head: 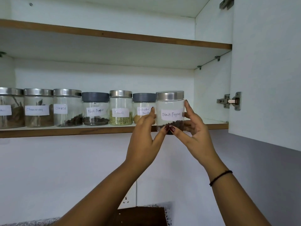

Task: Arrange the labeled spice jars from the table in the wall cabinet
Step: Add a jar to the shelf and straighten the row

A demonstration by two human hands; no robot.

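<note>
Black Pepper jar [170,111], steel lid, upright, in both hands. My left hand [145,137] and right hand [197,136] curl narrowly round its sides, thumbs meeting at the base. Jar sits just right of the Coriander Powder jar [142,110]; possibly not set down.

Seven spice jars [170,111]: five steel lids [170,95], two grey lids [95,96]; two hands [143,144].
</note>
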